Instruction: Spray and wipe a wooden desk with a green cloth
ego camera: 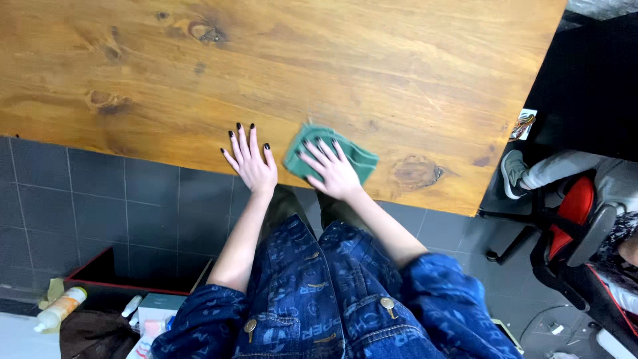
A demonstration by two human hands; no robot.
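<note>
A bare wooden table over grey tiles.

We see a knotty, orange-brown table [372,60] with one green cloth [352,154] lying on it, close to its near edge and nearer the right corner than the left. Our left hand [251,163] rests flat just beside the cloth; our right hand [330,169] lies spread on top of it.

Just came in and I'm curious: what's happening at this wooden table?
A person in a blue denim jacket leans over a wooden table. Their right hand lies flat with spread fingers on a green cloth near the table's front edge. Their left hand rests flat on the bare wood beside it, not touching the cloth. Another person sits in a red and black chair off to the side.
</note>
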